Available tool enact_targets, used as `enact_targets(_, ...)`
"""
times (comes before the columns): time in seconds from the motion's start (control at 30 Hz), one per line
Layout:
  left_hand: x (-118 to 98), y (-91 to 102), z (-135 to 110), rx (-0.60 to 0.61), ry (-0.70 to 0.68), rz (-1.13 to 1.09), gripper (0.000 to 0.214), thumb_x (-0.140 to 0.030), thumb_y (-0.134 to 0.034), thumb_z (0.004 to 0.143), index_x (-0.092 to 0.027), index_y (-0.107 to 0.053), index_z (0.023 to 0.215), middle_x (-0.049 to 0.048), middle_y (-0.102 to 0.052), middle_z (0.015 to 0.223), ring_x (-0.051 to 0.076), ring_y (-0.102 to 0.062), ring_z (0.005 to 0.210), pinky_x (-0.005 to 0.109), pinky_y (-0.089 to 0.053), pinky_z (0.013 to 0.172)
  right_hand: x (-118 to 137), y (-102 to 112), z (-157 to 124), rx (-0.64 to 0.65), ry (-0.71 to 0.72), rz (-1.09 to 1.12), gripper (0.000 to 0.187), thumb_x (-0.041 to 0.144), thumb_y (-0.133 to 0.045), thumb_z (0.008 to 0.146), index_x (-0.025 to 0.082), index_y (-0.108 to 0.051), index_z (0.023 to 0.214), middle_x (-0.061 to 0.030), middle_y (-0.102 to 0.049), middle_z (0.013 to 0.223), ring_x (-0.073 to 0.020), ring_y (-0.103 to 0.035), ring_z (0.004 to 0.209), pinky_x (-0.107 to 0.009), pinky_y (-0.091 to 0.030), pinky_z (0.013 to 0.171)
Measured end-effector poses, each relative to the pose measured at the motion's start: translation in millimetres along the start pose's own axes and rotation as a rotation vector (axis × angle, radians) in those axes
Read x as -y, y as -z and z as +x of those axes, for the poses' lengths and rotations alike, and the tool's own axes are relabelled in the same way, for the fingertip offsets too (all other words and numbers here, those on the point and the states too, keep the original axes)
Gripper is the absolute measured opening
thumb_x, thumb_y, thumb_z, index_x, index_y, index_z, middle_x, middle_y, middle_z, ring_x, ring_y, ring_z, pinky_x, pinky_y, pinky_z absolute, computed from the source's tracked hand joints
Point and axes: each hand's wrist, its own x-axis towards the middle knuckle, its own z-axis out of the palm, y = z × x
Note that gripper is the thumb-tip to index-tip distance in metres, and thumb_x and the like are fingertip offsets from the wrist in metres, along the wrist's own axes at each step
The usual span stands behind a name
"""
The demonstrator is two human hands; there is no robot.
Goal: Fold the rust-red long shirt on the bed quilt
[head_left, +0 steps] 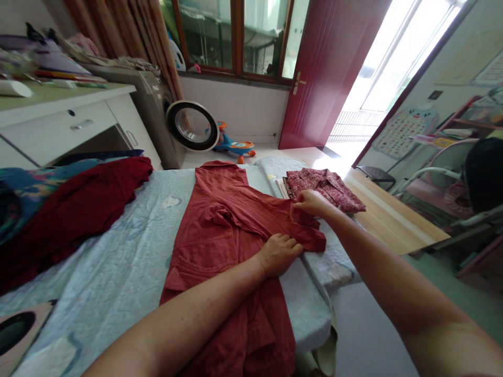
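A rust-red garment [208,230] with a stitched pocket lies spread over the pale blue cloth cover, its lower part running toward me. On its right side, a sleeve-like part reaches out between my hands. My right hand [312,202] pinches the upper edge of that part. Lower down, my left hand [280,255] is curled on the fabric, fingers bent around its lower edge; the fingertips are hidden. Just beyond my right hand sits a folded red patterned garment [330,188] on a small folded stack.
Dark red clothes [78,209] are heaped on the left of the bed [118,267]. A pink-edged device [23,332] lies at the lower left. Behind are a washing machine with its round door [192,125] ajar, a blue ride-on toy [236,146] and a wooden board [385,209].
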Motion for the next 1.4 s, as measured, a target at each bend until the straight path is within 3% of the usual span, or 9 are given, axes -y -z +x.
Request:
enact_targets(0.27, 2, 9.7, 1, 0.010, -0.031, -0.040, 0.014, -0.028, -0.049, 0.095, -0.021, -0.062, 0.095, 0.0045, -0.063, 0.091, 0.018, -0.057, 0.085, 0.031, -0.043, 0.071, 2, -8, -18, -0.197, -0.105, -0.119, 0.030, 0.033, -0.042, 0.096, 0.024, -0.071, 0.101, -0.0088, -0.073, 0.102, -0.0195, -0.065, 0.088, -0.026, -0.039, 0.069)
enact_targets(0.5, 4, 10.6, -1, 0.014, 0.057, -0.097, 0.013, -0.028, -0.051, 0.094, -0.020, -0.061, 0.092, 0.0035, -0.063, 0.097, 0.017, -0.056, 0.088, 0.030, -0.042, 0.075, -6, -10, -33, -0.250, -0.126, -0.124, 0.028, 0.039, -0.050, 0.094, 0.020, -0.067, 0.103, -0.0106, -0.069, 0.106, -0.0217, -0.063, 0.091, -0.028, -0.040, 0.072)
enact_targets(0.7, -2, 8.5, 9, 0.019, 0.029, -0.052, 0.012, -0.027, -0.053, 0.092, -0.019, -0.061, 0.094, 0.0046, -0.066, 0.088, 0.018, -0.061, 0.083, 0.032, -0.042, 0.072, -11, -9, -50, -0.161, -0.098, -0.074, 0.017, 0.032, -0.057, 0.088, 0.020, -0.067, 0.094, -0.0076, -0.069, 0.099, -0.0199, -0.060, 0.089, -0.027, -0.038, 0.071)
enact_targets(0.9, -5, 10.3, 9, -0.010, -0.025, -0.009, 0.013, -0.025, -0.051, 0.094, -0.019, -0.062, 0.089, 0.0049, -0.066, 0.086, 0.019, -0.061, 0.082, 0.033, -0.041, 0.069, -16, -10, -51, -0.254, -0.054, -0.057, 0.027, 0.033, -0.046, 0.095, 0.021, -0.069, 0.089, -0.0075, -0.068, 0.100, -0.0182, -0.059, 0.089, -0.026, -0.037, 0.072)
enact_targets(1.0, -4, 14.1, 0, 0.020, -0.003, -0.011, 0.014, -0.027, -0.050, 0.095, -0.021, -0.061, 0.091, 0.0042, -0.063, 0.085, 0.019, -0.059, 0.081, 0.033, -0.041, 0.069, -19, -9, -47, -0.314, -0.112, -0.028, 0.027, 0.034, -0.045, 0.096, 0.021, -0.068, 0.093, -0.0080, -0.069, 0.100, -0.0194, -0.060, 0.090, -0.027, -0.037, 0.073)
enact_targets(1.13, -4, 17.8, -5, 0.028, 0.045, 0.024, 0.012, -0.024, -0.050, 0.094, -0.020, -0.061, 0.093, 0.0064, -0.062, 0.092, 0.020, -0.057, 0.087, 0.034, -0.042, 0.073, -18, -11, -45, -0.270, -0.239, 0.002, 0.028, 0.039, -0.043, 0.097, 0.022, -0.065, 0.105, -0.0096, -0.071, 0.095, -0.0216, -0.063, 0.084, -0.027, -0.037, 0.069)
enact_targets(1.4, -18, 16.8, 12, -0.022, 0.015, 0.081, 0.017, -0.022, -0.042, 0.097, -0.018, -0.058, 0.094, 0.0084, -0.062, 0.090, 0.022, -0.055, 0.085, 0.038, -0.040, 0.073, -21, -21, -61, -0.214, -0.250, 0.054, 0.031, 0.049, -0.054, 0.089, 0.020, -0.062, 0.098, -0.0087, -0.071, 0.087, -0.0209, -0.063, 0.079, -0.026, -0.035, 0.063)
